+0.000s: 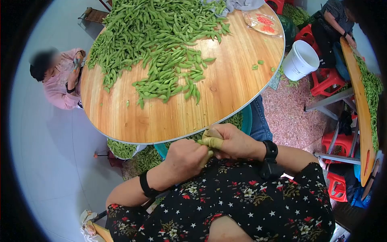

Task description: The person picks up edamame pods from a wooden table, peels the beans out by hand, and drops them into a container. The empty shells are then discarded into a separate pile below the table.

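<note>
Just past the near edge of the round table, my two hands are close together in front of my chest. My left hand point(185, 158) is closed, its fingers pinched against a green soybean pod point(200, 142) that is mostly hidden between the hands. My right hand point(230, 140) is closed around the same spot, with yellowish covers on its thumb and finger. Under the hands, a teal tub point(246, 121) holds green pods, partly hidden by the tabletop. A large heap of soybean pods point(141, 36) covers the far side of the wooden table point(161, 121).
A bag of pods point(121, 149) stands below the table at left. A white bucket point(300, 60) and red stools point(328, 80) are at right. A person in pink point(60, 82) sits at left; another person point(332, 24) works at a second table point(358, 92).
</note>
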Demonstrator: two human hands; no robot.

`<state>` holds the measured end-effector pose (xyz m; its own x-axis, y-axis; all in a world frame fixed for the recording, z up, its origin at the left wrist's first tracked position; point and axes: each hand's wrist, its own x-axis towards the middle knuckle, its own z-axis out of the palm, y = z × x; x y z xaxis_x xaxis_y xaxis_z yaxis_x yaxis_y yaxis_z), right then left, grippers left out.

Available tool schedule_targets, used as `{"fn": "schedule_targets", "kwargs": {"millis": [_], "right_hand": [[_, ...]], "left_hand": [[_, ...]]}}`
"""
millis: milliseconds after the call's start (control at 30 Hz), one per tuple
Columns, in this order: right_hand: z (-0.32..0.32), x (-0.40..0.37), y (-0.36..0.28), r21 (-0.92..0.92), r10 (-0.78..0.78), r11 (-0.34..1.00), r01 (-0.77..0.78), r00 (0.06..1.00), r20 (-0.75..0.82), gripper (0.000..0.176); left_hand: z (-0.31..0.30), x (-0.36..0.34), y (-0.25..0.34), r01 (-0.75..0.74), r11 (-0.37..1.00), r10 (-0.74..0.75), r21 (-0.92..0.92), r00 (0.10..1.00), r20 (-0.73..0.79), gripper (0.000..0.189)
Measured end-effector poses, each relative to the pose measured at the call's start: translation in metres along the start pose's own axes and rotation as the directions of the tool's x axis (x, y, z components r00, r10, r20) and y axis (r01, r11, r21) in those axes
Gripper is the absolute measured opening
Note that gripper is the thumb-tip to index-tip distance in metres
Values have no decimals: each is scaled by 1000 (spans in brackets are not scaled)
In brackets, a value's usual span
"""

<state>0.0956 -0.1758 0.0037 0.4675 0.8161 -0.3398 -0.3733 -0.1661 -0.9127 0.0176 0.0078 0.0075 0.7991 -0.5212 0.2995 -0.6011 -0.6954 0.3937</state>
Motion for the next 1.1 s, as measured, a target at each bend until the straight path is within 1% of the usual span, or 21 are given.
{"fn": "schedule_targets", "kwargs": {"millis": [33,133,167,233,267,300,367,400,433,467,500,533,633,700,733,767,833,900,933,1033,1100], "right_hand": [[-3,-1,0,-2,-4,1000,4,1000,-2,18],[-11,0,9,308,4,951,-18,999,45,12],[-13,1,9,302,1,953,-17,998,55,12],[-15,5,3,207,94,971,-122,985,144,9],[-15,6,4,169,113,975,-142,979,170,8],[-16,7,7,158,106,978,-137,977,187,8],[-19,12,24,-18,54,998,-52,984,171,8],[-20,20,45,-78,-122,987,141,971,208,15],[-26,25,55,-81,-127,986,147,969,213,15],[-31,29,62,-370,-212,878,303,940,266,20],[-31,31,59,-610,-275,663,433,899,340,25],[-29,28,56,-656,-135,691,303,946,294,31],[-25,26,39,-673,-92,695,255,959,268,30],[-23,23,32,-693,-68,688,217,969,236,29],[-22,19,32,-631,-105,744,221,971,216,28],[-23,17,31,-565,-140,793,227,971,193,28],[-27,14,22,-590,-140,768,248,965,223,26],[-26,6,10,-406,134,913,-43,971,199,25],[-28,5,17,-382,38,923,42,979,199,24],[-31,0,13,-355,-55,928,115,983,177,24],[-32,0,3,-353,-12,933,76,984,178,26]], "left_hand": [[0,0,-2,-4,1000,4,2,1000,-1,15],[3,-4,-6,181,972,-191,-147,980,-57,13],[4,-6,-5,187,973,-197,-138,978,-64,13],[7,-12,-3,164,980,-174,-113,980,-93,15],[3,-16,0,197,979,-198,-49,980,-17,15],[-4,-21,4,207,978,-208,-33,978,-27,15],[-25,-33,12,381,924,-383,40,921,76,18],[-43,-37,15,382,923,-385,48,920,69,18],[-65,-43,17,501,844,-534,194,745,401,20],[-79,-49,17,543,753,-630,371,435,643,25],[-84,-50,11,543,751,-636,376,438,636,25],[-90,-49,3,544,741,-668,394,539,512,27],[-96,-24,-31,549,756,-628,356,763,156,23],[-91,7,-76,457,841,-469,291,883,-32,23],[-87,25,-102,415,857,-402,305,909,-107,22],[-83,43,-129,373,871,-330,321,926,-180,22],[-73,81,-176,363,845,-274,394,925,-264,25],[-63,104,-194,353,842,-282,407,932,-227,25],[-59,111,-197,352,836,-301,420,936,-183,25],[-56,118,-187,361,771,-363,525,926,-103,23],[-47,107,-185,351,802,-306,484,936,-172,20]]}}
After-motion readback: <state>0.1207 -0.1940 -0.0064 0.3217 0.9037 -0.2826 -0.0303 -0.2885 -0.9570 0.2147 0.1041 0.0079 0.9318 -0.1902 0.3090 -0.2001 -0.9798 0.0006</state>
